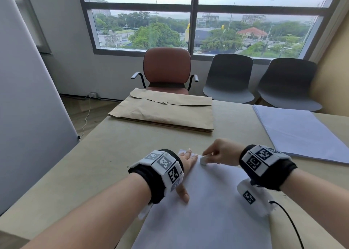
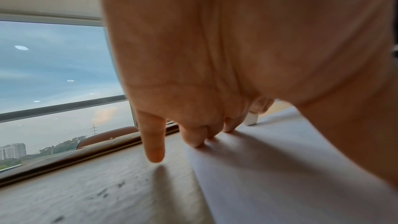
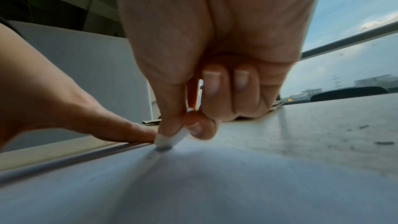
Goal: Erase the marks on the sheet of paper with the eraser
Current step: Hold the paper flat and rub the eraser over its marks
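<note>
A white sheet of paper point(image 1: 207, 201) lies on the beige table in front of me. My left hand point(image 1: 187, 163) lies flat on the sheet's far left part, with straight fingers point(image 2: 193, 139) pressing it down and the thumb spread on the paper. My right hand point(image 1: 217, 155) pinches a small white eraser point(image 1: 204, 160) between thumb and fingers, its lower end touching the sheet near the far edge, just right of the left hand's fingertips. In the right wrist view the eraser point(image 3: 170, 140) meets the paper point(image 3: 215, 185) beside a faint grey mark point(image 3: 150, 155). The left wrist view shows the eraser point(image 2: 251, 119) beyond the fingers.
A brown envelope point(image 1: 164, 112) lies at the table's far side. A stack of white paper point(image 1: 302, 133) sits at the right. Beyond the table stand a brown chair point(image 1: 167, 69) and two grey chairs point(image 1: 228, 78). Dark eraser crumbs point(image 2: 107, 192) dot the table left of the sheet.
</note>
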The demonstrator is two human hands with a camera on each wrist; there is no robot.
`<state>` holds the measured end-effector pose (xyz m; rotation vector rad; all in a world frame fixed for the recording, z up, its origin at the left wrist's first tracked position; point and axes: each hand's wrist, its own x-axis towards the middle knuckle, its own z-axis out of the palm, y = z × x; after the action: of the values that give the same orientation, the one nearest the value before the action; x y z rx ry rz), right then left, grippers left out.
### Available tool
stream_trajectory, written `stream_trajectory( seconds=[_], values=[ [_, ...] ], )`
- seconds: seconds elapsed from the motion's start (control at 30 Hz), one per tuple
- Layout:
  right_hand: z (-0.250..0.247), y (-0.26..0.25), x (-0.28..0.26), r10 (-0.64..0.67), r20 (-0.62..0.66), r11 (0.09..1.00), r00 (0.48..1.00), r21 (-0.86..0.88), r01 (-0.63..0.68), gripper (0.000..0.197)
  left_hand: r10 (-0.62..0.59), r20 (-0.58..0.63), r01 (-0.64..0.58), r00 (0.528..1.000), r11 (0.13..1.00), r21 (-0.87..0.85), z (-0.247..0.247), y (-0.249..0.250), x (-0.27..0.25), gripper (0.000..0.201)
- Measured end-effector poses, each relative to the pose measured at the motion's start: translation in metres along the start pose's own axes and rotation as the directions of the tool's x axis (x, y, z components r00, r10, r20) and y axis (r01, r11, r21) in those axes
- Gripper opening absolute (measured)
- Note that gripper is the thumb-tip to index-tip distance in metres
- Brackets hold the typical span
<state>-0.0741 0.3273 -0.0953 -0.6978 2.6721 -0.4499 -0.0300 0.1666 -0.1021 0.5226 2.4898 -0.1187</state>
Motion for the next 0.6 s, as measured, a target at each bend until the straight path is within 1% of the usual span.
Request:
stream_trajectory(
  seconds=[0.03,0.1,0.13,0.17,0.2,0.27,0.3,0.33,0.37,0.4,0.43,0.47,0.5,0.53,0.6],
  values=[
    [0.000,0.001,-0.004,-0.015,0.054,1.000,0.998,0.002,0.014,0.015,-0.003,0.002,0.003,1.000,1.000,-0.002,0.000,0.000,0.000,0.124],
    [-0.004,0.001,-0.014,-0.002,0.200,1.000,0.980,-0.003,0.003,0.016,-0.007,0.009,0.007,1.000,1.000,0.004,0.001,0.000,0.001,0.125],
    [-0.006,0.000,-0.016,0.015,0.239,1.000,0.971,-0.017,-0.011,0.018,-0.009,0.012,0.009,1.000,1.000,0.010,0.001,0.000,0.002,0.125],
    [-0.006,-0.001,-0.015,0.024,0.233,0.999,0.972,-0.040,-0.015,0.021,-0.011,0.011,0.011,1.000,1.000,0.016,0.002,0.000,0.002,0.126],
    [-0.006,-0.002,-0.012,0.023,0.187,0.998,0.982,-0.060,-0.012,0.025,-0.012,0.007,0.012,1.000,1.000,0.020,0.002,0.000,0.002,0.126],
    [-0.001,-0.004,-0.004,0.012,0.014,0.997,1.000,-0.072,-0.011,0.028,-0.007,0.001,0.007,1.000,1.000,0.017,0.001,0.000,0.002,0.125],
    [0.001,-0.004,-0.002,0.006,-0.040,0.998,0.999,-0.065,-0.008,0.027,-0.005,-0.001,0.005,1.000,1.000,0.011,0.001,0.000,0.001,0.125],
    [0.002,-0.003,-0.002,-0.004,-0.039,0.999,0.999,-0.050,0.002,0.026,-0.006,-0.001,0.006,1.000,1.000,0.005,0.001,0.000,0.001,0.125],
    [0.001,-0.002,-0.005,-0.005,0.014,0.999,1.000,-0.033,0.005,0.026,-0.006,0.000,0.006,1.000,1.000,0.002,0.000,0.000,0.002,0.125],
    [-0.001,-0.001,-0.010,0.007,0.103,1.000,0.995,-0.030,-0.004,0.026,-0.007,0.002,0.007,1.000,1.000,0.002,0.001,-0.001,0.002,0.125],
    [-0.005,-0.002,-0.014,0.033,0.198,0.999,0.980,-0.045,-0.025,0.026,-0.008,0.005,0.008,1.000,1.000,0.003,0.001,-0.001,0.002,0.126],
    [-0.007,-0.003,-0.017,0.059,0.265,0.996,0.962,-0.078,-0.039,0.028,-0.010,0.006,0.010,1.000,1.000,0.004,0.002,-0.001,0.003,0.126],
    [-0.009,-0.004,-0.016,0.071,0.282,0.993,0.957,-0.111,-0.041,0.030,-0.009,0.005,0.009,1.000,1.000,0.004,0.002,-0.001,0.002,0.126],
    [-0.010,-0.005,-0.012,0.067,0.249,0.991,0.966,-0.126,-0.037,0.030,-0.006,0.003,0.006,1.000,1.000,0.003,0.002,-0.002,0.002,0.126],
    [-0.007,-0.005,-0.003,0.039,0.106,0.995,0.994,-0.098,-0.028,0.028,0.002,-0.006,-0.003,1.000,1.000,-0.008,0.002,-0.002,0.001,0.125]
  ],
)
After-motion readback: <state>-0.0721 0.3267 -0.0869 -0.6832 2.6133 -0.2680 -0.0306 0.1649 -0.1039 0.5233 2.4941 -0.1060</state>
